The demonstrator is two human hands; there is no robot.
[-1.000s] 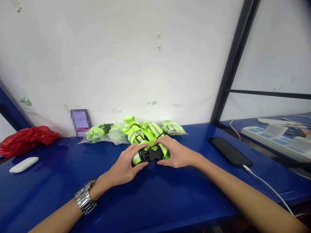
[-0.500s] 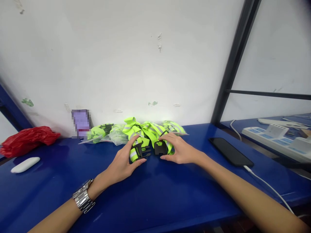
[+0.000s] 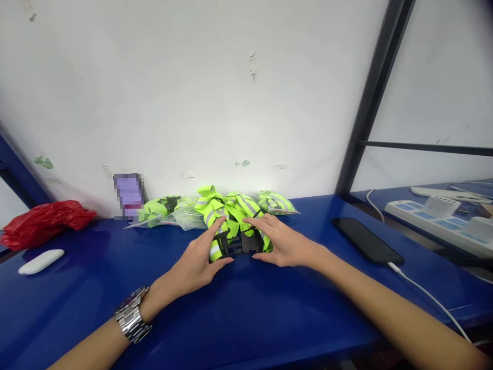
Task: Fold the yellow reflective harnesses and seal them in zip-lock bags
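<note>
A yellow-green strap with silver stripes (image 3: 215, 205) lies bunched near the wall at the middle of the blue table. My left hand (image 3: 198, 259) grips the black pronged buckle half (image 3: 224, 243) between thumb and fingers. From the other side, my right hand (image 3: 283, 241) holds the black socket half (image 3: 250, 243). The prongs meet the mouth of the socket, with part of them still showing between the halves. A silver watch (image 3: 133, 314) is on my left wrist.
Clear bags with yellow-green straps (image 3: 157, 210) flank the bunch. A red plastic bag (image 3: 46, 221) and white case (image 3: 41, 262) sit left, near a pixelated purple item (image 3: 129, 192). Right are a cabled black phone (image 3: 367, 240), a power strip (image 3: 435, 223) and a dark post (image 3: 373, 97).
Both hands have brought the buckle halves closer together, and the gap between them has narrowed. The right hand has moved left and slightly down with the socket half.
</note>
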